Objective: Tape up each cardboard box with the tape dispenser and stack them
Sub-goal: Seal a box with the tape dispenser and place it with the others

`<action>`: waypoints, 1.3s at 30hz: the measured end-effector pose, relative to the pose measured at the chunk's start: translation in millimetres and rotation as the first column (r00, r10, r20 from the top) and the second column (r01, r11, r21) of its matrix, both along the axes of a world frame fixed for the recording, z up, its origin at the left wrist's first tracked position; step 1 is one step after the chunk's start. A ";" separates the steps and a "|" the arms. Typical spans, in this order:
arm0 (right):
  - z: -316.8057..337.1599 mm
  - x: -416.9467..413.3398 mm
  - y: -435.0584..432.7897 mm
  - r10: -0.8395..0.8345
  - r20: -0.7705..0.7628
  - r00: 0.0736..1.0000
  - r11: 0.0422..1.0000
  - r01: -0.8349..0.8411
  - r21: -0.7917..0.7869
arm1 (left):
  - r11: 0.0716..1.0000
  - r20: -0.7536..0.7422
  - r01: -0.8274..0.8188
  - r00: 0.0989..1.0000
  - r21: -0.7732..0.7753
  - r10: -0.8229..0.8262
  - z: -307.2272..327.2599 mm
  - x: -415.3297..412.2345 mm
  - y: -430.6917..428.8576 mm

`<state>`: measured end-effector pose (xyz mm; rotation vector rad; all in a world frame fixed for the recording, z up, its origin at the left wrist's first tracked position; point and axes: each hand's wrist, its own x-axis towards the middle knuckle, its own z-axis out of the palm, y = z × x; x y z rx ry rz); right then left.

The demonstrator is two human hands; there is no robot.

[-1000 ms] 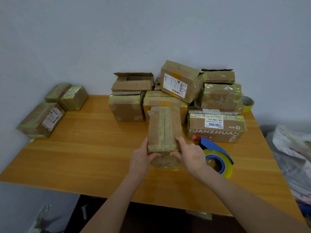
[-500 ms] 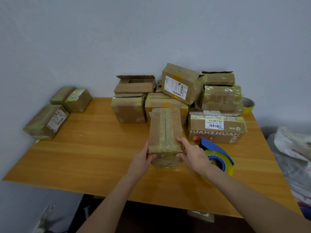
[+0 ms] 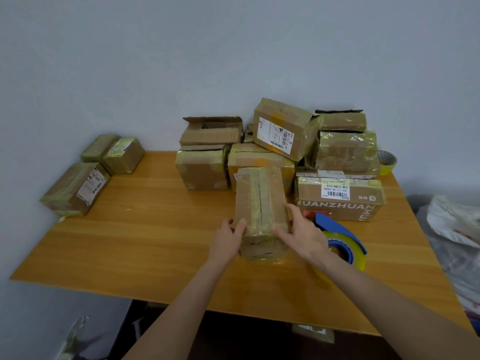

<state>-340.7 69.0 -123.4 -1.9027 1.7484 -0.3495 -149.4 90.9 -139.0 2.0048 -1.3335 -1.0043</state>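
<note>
- Three taped cardboard boxes lie at the left edge of the wooden table, well apart from the others.
- At the back middle stands a pile of boxes; an open-flapped box sits on top at its left.
- The narrow cardboard box lies in front of this pile, its long seam pointing away from the person.
- The left hand holds its near left corner, thumb on top and fingers curled against the side.
- The right hand is spread, with straight fingers touching the near right corner.
- The blue tape dispenser with a yellow roll lies just beside the right hand, partly behind it.
- A box printed HUANZHUAN stands behind the dispenser.
- A white plastic bag lies beyond the right table edge.
</note>
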 end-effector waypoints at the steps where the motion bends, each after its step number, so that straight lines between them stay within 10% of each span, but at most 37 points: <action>1: 2.7 -1.1 -1.6 -0.057 0.085 0.995 0.998 0.053 0.046 | 0.998 -0.077 -0.055 0.995 0.011 0.056 1.9 2.6 -3.4; 9: 10.0 16.5 -6.0 -0.445 0.489 0.750 0.867 0.226 0.444 | 0.976 -0.428 -0.107 0.886 0.189 0.180 14.9 3.4 -15.3; 39: 48.8 323.1 -38.5 0.036 0.575 0.817 0.975 -0.156 0.160 | 0.830 -0.128 -0.488 0.873 -0.269 0.471 68.1 294.2 -8.4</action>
